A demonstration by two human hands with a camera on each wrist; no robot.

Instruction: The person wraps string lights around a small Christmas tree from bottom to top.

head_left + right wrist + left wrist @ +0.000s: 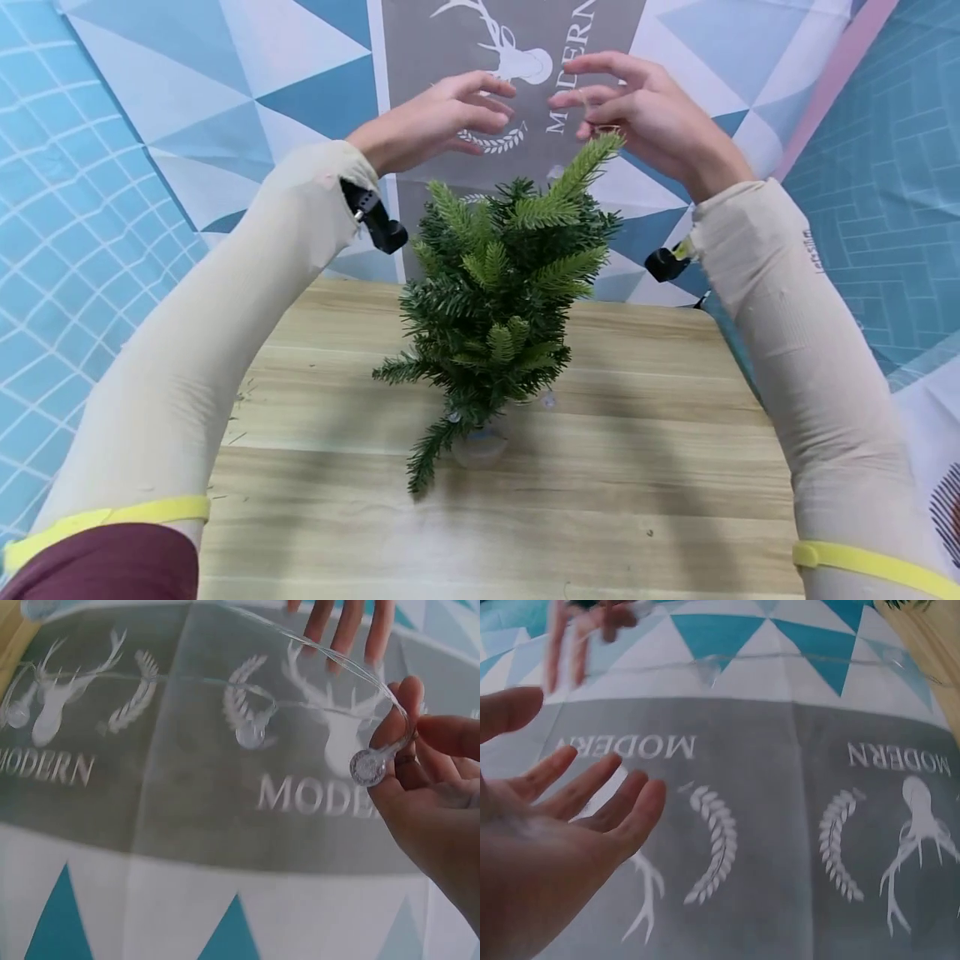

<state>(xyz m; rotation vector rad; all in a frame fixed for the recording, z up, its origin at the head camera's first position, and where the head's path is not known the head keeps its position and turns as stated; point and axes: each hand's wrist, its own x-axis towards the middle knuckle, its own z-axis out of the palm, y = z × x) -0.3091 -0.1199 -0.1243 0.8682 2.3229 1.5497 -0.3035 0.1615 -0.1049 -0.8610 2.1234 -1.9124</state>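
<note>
A small artificial Christmas tree [495, 292] stands on the wooden table, dark green with lighter tips. My right hand [645, 117] is above its upper right side, thumb and finger pinching the thin wire of a string light [337, 656]. One clear round bulb [367, 766] hangs beside those fingers in the right wrist view, and more wire with another bulb [250, 735] runs behind. Across from it, my left hand [442, 117] hovers over the tree's upper left, fingers relaxed and apart, palm bare in the left wrist view.
Behind the tree hangs a grey and blue patterned cloth [517, 108] with deer heads. A lower branch [427, 458] sticks out toward the front of the table [637, 500]. Loose needles [238, 408] lie at the left edge. A clear bulb [550, 398] shows near the tree's foot.
</note>
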